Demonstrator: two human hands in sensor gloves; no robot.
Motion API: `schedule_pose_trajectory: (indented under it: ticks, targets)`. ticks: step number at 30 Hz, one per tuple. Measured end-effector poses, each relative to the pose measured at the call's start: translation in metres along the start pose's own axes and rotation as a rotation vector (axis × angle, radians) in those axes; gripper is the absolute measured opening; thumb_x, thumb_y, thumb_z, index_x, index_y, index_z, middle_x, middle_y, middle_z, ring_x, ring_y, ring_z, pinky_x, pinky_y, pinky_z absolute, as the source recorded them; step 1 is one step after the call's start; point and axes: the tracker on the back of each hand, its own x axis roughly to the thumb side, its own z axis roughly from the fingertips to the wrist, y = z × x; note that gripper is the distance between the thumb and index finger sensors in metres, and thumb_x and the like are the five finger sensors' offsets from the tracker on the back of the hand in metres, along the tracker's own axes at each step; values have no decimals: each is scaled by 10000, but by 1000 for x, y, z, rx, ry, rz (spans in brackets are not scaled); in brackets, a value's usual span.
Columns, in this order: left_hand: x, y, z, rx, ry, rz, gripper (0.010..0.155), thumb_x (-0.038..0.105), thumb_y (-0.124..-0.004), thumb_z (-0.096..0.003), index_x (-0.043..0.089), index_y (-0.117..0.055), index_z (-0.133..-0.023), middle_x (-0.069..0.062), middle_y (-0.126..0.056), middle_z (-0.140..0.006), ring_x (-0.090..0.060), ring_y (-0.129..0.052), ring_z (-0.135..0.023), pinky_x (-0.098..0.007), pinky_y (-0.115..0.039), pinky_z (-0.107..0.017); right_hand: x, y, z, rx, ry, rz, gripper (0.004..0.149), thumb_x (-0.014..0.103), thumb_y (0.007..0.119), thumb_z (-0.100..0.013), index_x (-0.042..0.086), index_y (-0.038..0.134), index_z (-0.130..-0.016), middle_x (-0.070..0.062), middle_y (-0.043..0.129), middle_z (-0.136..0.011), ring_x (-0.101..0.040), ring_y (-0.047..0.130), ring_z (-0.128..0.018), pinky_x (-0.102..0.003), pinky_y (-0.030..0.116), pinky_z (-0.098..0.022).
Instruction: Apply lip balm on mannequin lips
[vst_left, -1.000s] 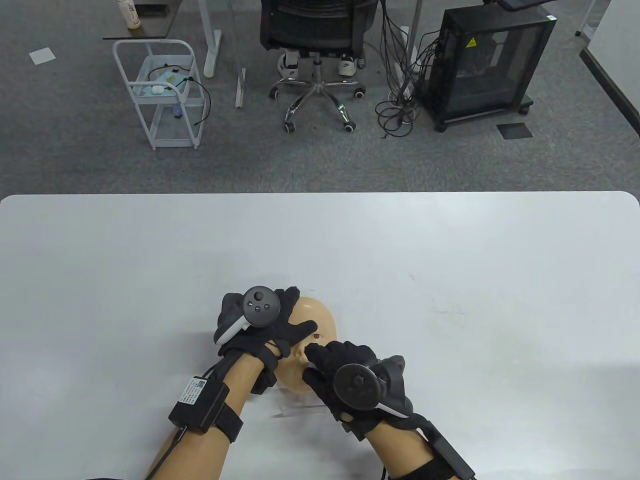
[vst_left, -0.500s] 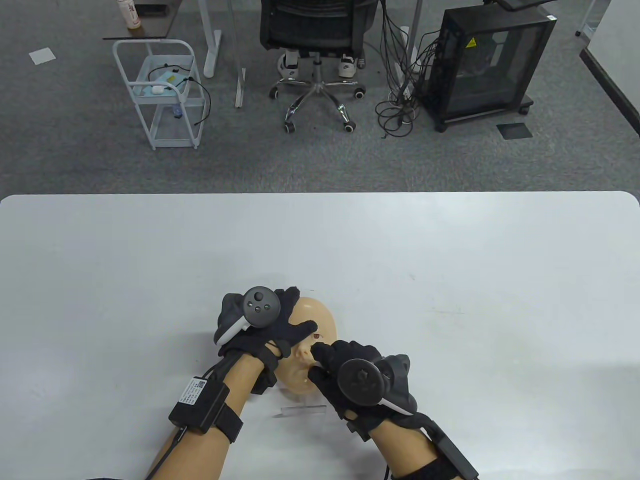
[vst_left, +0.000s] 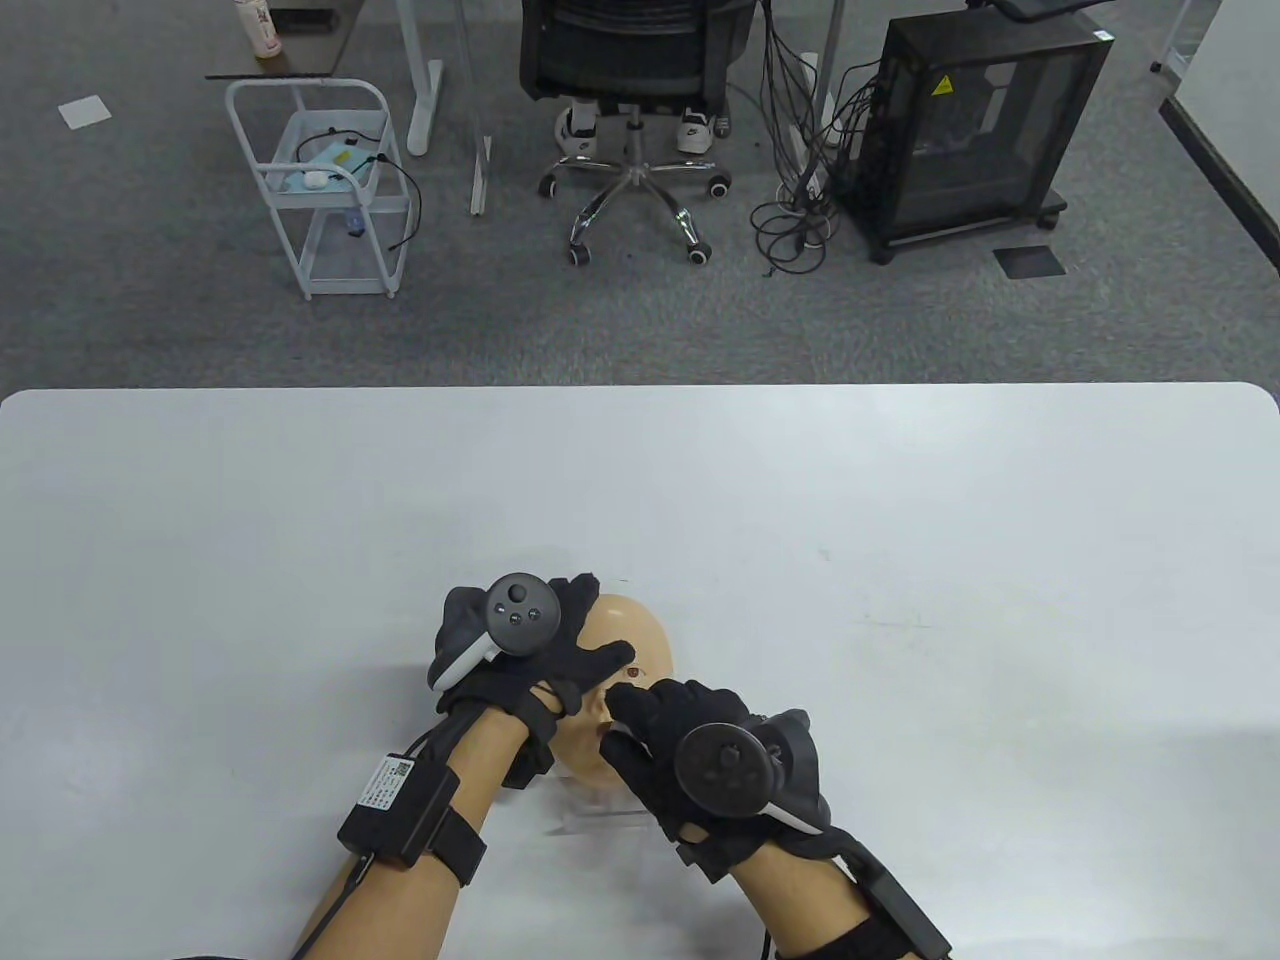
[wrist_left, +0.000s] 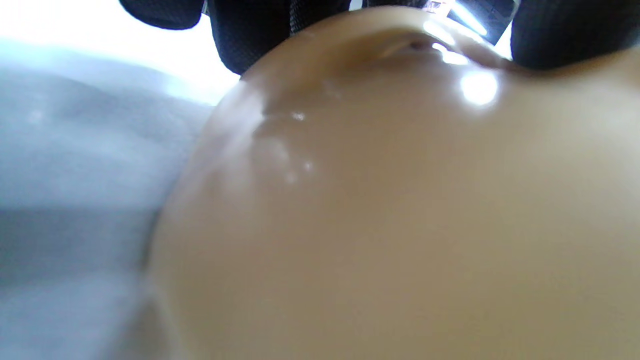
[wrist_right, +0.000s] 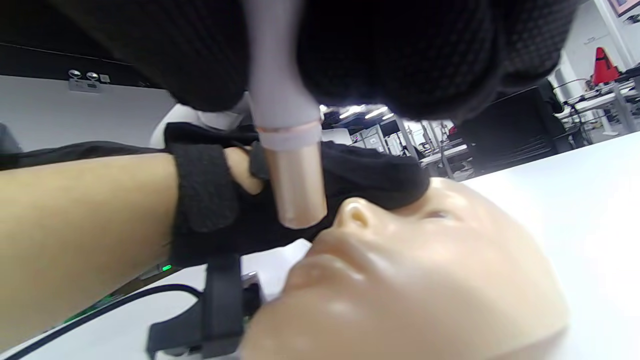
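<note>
A tan mannequin head (vst_left: 630, 640) lies face up on the white table (vst_left: 900, 520). My left hand (vst_left: 530, 650) rests on the head's left side and holds it; the head fills the left wrist view (wrist_left: 400, 210). My right hand (vst_left: 680, 730) grips a lip balm tube (wrist_right: 290, 150), white with a rose-gold end. In the right wrist view the tube's end hangs just above the mannequin's lips (wrist_right: 320, 267), beside the nose (wrist_right: 355, 212). I cannot tell whether it touches them. In the table view my right hand hides the lips and the tube.
A clear stand (vst_left: 600, 822) shows under the mannequin's neck. Past the table's far edge are a white cart (vst_left: 330, 190), an office chair (vst_left: 630, 100) and a black cabinet (vst_left: 980, 120) on the carpet.
My right hand drew back toward the right half a second ago, then returned left over the mouth. My left hand and the head stayed still.
</note>
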Motion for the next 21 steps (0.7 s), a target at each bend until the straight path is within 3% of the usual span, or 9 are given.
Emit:
schedule_pose_trajectory:
  ticks: [9, 21]
  targets:
    - [0, 0, 0, 3, 1, -4, 890, 727, -835, -525, 189, -465, -1130, -215, -526, -1162, -550, -701, -972, -699, -576, -661, 8, 14, -4, 40, -29, 34, 537, 479, 921, -481, 196, 796, -920, -83, 977, -677, -288, 1001, -465, -542, 799, -528]
    - [1, 0, 0, 1, 0, -6, 890, 725, -834, -528, 185, -464, -1131, -216, -525, -1162, -551, -701, -972, -699, -577, -661, 9, 15, -4, 44, -26, 49, 541, 481, 922, -481, 195, 795, -921, -80, 977, -678, -289, 1000, -464, -543, 799, -527]
